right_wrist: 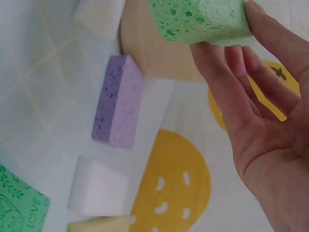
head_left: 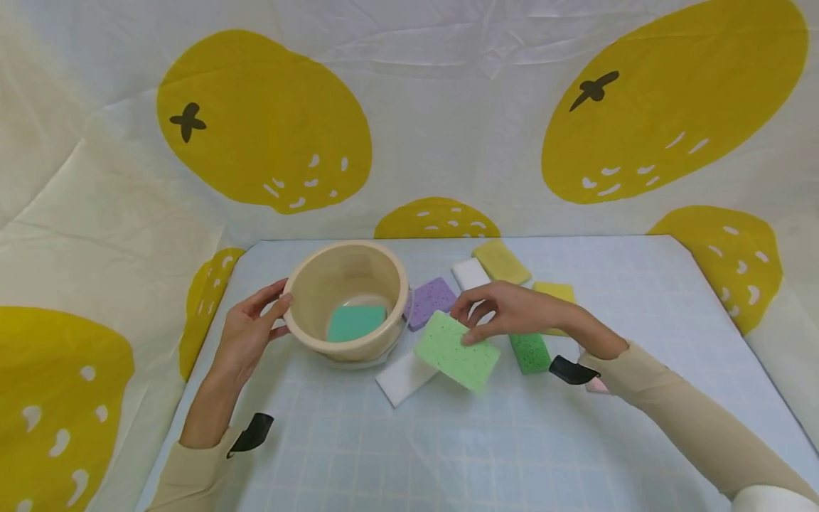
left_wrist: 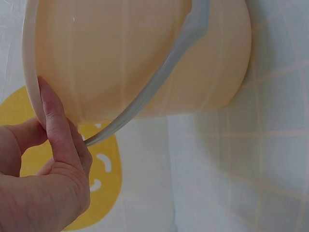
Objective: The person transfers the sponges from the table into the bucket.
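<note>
Pinching a pale-green, speckled rectangular sponge [head_left: 451, 355] between thumb and fingers, the right hand [head_left: 508, 309] held it just below the head view's centre, partly blocking sight of a flat white rectangular block [head_left: 399, 380]. Right of centre, the sleeve mostly hid a pink piece [head_left: 598, 386]; beside that wrist lay a darker green rectangular sponge [head_left: 530, 354]. Left of centre, the left hand [head_left: 248, 333] had thumb and fingers clamped on the rim of a round cream plastic bucket [head_left: 316, 299], a teal rectangular piece [head_left: 357, 323] inside on its bottom. Just right of the bucket lay a pitted purple sponge [head_left: 431, 300]. Beyond, the right forearm partly covered a flat yellow piece [head_left: 555, 290]; farther up, a small white block [head_left: 469, 273] lay beside a yellow rectangular sponge [head_left: 502, 261].
</note>
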Action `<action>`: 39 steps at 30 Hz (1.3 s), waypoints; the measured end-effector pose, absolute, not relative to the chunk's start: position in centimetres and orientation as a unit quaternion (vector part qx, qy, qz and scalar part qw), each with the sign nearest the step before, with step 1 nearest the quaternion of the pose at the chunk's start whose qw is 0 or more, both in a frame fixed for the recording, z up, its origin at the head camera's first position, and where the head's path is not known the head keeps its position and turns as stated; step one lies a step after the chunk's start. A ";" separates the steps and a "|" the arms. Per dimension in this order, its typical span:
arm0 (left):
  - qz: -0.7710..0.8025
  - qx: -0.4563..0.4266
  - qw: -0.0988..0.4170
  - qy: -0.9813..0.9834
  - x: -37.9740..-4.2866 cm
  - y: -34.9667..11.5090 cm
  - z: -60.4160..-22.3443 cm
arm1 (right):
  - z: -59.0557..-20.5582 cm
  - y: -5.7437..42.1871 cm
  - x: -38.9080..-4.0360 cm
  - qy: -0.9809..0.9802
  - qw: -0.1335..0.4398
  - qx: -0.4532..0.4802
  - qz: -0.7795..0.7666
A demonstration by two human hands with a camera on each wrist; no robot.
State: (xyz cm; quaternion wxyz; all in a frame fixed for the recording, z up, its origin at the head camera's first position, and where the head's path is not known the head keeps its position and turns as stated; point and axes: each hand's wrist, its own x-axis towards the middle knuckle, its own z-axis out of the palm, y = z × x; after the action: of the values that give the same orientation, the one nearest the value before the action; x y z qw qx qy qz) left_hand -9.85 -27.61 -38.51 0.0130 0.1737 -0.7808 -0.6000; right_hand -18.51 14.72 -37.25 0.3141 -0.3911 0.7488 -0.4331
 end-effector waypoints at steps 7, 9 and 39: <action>-0.610 0.169 0.010 -0.774 -9.8 -27.7 -38.4 | -36.2 13.9 -19.3 0.750 0.285 -0.395 -0.448; -0.615 0.168 0.010 -0.771 -9.8 -27.7 -38.4 | -35.9 13.7 -19.6 0.744 0.283 -0.401 -0.455; -0.615 0.155 0.014 -0.773 -9.8 -27.8 -38.6 | -33.0 7.1 -22.2 0.751 0.239 -0.342 -0.512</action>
State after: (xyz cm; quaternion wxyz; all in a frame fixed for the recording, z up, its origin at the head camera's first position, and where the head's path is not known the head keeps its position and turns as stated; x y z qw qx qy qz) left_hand -9.81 -27.78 -38.58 0.0136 0.1546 -0.7731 -0.6150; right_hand -22.21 7.14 -32.96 0.2393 -0.3419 0.7507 -0.5121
